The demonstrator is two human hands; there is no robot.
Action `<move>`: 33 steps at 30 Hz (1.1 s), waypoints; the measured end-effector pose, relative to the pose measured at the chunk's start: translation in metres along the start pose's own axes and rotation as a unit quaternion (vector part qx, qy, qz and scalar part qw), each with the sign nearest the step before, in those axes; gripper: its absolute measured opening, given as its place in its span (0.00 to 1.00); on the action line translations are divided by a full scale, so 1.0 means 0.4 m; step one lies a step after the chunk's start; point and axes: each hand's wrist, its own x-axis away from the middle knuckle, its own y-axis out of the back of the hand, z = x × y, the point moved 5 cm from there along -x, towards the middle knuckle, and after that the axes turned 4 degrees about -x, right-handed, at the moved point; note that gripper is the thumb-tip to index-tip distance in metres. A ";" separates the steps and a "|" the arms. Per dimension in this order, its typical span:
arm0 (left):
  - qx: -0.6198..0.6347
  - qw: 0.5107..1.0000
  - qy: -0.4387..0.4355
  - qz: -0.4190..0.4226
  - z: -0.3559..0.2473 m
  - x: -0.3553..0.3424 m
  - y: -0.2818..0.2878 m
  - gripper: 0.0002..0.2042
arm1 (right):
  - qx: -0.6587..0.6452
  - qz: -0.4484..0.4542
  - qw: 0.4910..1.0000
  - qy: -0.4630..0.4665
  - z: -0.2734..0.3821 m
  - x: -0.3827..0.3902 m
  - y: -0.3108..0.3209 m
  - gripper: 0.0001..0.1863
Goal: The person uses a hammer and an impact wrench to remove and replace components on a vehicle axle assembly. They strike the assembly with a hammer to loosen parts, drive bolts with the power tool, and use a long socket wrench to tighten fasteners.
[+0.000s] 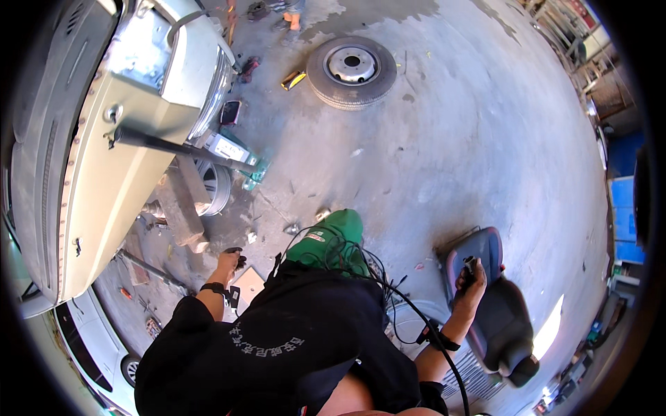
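My left hand (229,263) is out at the left, with dark shapes at its curled fingers that are too small to make out. Below it, a pale square board (248,287) lies on the floor. Raised at the right, my right hand (472,288) is wrapped around a short dark cylindrical part (471,263) whose end shows above the fingers. Under that hand lies a dark car seat (510,315) with red-edged trim. A green cap (336,236) with tangled black cables is in front of my dark shirt, between the hands.
On the left is a beige vehicle body (114,187), with a dark bar (184,148), a wooden block (182,204) and a metal wheel rim (216,186) beside it. A tyre on a steel wheel (352,69) lies ahead. Shelving and blue cabinets (624,222) line the right.
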 end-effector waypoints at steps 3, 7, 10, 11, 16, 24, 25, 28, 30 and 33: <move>0.015 1.000 0.003 0.002 -0.069 -0.019 -0.115 0.07 | 0.005 0.000 1.000 -0.017 0.064 -0.118 -0.071 0.13; 0.025 0.995 0.093 -0.024 -0.159 -0.124 -0.276 0.06 | 0.033 0.005 0.999 0.007 0.166 -0.284 -0.156 0.13; 0.063 0.992 0.109 -0.020 -0.253 -0.229 -0.393 0.07 | 0.068 0.022 0.997 0.027 0.251 -0.413 -0.220 0.13; 0.092 0.992 0.079 -0.014 -0.295 -0.295 -0.408 0.07 | 0.057 0.020 0.998 0.020 0.273 -0.450 -0.257 0.13; 0.131 0.991 -0.007 0.024 -0.777 -0.191 -0.702 0.08 | 0.176 0.063 0.982 0.013 0.407 -0.637 -0.448 0.15; 0.073 0.943 -0.260 0.194 -1.367 -0.062 -0.940 0.07 | 0.288 0.294 0.910 0.055 0.495 -0.849 -1.009 0.12; 0.071 0.928 -0.293 0.218 -1.421 -0.047 -0.979 0.07 | 0.320 0.317 0.891 0.055 0.514 -0.863 -1.088 0.13; 0.080 0.923 -0.318 0.204 -1.562 -0.005 -1.051 0.08 | 0.344 0.416 0.841 0.027 0.507 -0.943 -1.283 0.11; 0.100 0.916 -0.326 0.214 -1.634 0.003 -1.088 0.09 | 0.364 0.448 0.816 0.024 0.507 -0.966 -1.413 0.13; 0.127 0.914 -0.323 0.210 -1.745 0.018 -1.108 0.10 | 0.412 0.544 0.730 0.025 0.497 -0.962 -1.593 0.15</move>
